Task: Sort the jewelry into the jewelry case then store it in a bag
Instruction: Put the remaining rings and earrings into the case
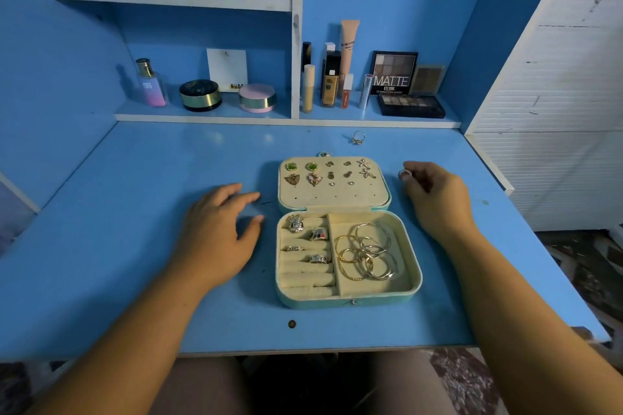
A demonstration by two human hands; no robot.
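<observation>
A light teal jewelry case (pixel 416 274) lies open in the middle of the blue desk. Its lid panel (pixel 333 195) carries several earrings. The lower half holds rings (pixel 296 222) in the cream rolls on the left and a pile of bangles (pixel 367 251) on the right. My right hand (pixel 435 199) sits right of the lid and pinches a small silver ring (pixel 404 174) at its fingertips. My left hand (pixel 219 232) rests open on the desk just left of the case. Another ring (pixel 358 137) lies on the desk behind the case.
Shelves at the back hold cosmetics: a perfume bottle (pixel 150 84), round jars (pixel 200 95), tubes and eyeshadow palettes (pixel 409 105). A white slatted panel (pixel 553 77) stands at the right. The desk's front edge (pixel 303 350) is close to me. No bag is in view.
</observation>
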